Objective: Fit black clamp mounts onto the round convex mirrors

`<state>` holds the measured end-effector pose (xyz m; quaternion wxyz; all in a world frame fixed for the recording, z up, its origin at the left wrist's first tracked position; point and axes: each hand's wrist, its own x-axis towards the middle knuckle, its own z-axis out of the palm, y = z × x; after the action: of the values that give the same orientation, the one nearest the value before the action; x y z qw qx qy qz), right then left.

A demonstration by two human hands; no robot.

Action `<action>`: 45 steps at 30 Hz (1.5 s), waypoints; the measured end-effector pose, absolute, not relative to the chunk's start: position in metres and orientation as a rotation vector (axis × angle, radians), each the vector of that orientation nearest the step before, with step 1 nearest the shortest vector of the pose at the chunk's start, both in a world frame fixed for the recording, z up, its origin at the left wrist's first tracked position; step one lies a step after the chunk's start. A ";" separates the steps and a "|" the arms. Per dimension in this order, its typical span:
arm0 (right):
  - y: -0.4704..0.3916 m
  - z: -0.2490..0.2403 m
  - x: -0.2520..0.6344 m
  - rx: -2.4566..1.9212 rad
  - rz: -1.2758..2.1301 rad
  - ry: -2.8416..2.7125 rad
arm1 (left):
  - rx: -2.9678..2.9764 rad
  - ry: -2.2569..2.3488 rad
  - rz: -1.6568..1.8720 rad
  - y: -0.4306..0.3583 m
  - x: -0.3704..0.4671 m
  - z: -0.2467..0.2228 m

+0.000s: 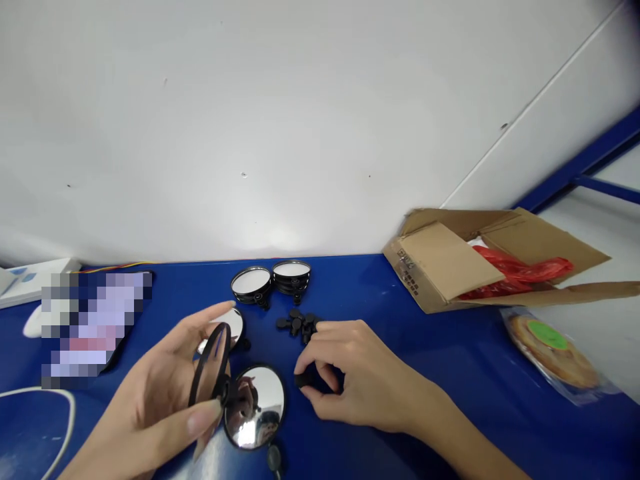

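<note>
A round, black-rimmed mirror [210, 367] is tilted up in my left hand [160, 387], the thumb at the black joint on its rim. My right hand [355, 377] pinches a small black knob-like part [303, 380] between thumb and fingertips, a short way right of the mirrors. Below and between the hands, another round mirror [263, 407] lies face up, with a black stem [275, 459] at its lower edge. One more mirror [235, 327] is partly hidden behind my left fingers. Just beyond my right hand is a small pile of black connector pieces [296, 323].
Two stacks of round mirrors, left [251, 283] and right [291, 273], stand near the white wall. An open cardboard box [440, 260] holding red plastic [520, 270] is at right, beside a bagged round item [555, 350]. A blurred-out phone-like object [100, 320] and white cable [70, 413] lie left.
</note>
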<state>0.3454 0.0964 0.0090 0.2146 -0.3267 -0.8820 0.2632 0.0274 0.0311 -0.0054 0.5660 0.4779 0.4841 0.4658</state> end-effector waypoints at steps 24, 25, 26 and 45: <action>0.068 0.015 0.317 -0.700 0.956 -1.971 | 0.925 1.128 0.988 0.028 0.048 0.000; 0.069 0.014 0.318 -0.724 0.955 -1.979 | 0.924 1.147 1.003 0.028 0.050 0.003; 0.069 0.013 0.318 -0.751 0.958 -1.982 | 0.923 1.165 1.014 0.028 0.051 0.005; 0.070 0.015 0.317 -0.992 1.374 -1.696 | 1.113 1.305 1.045 0.015 0.065 0.022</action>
<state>0.3170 0.0701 0.0151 0.3636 -0.3856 -0.6589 0.5338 0.0651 0.0150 0.0219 0.5368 0.4675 0.5482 0.4390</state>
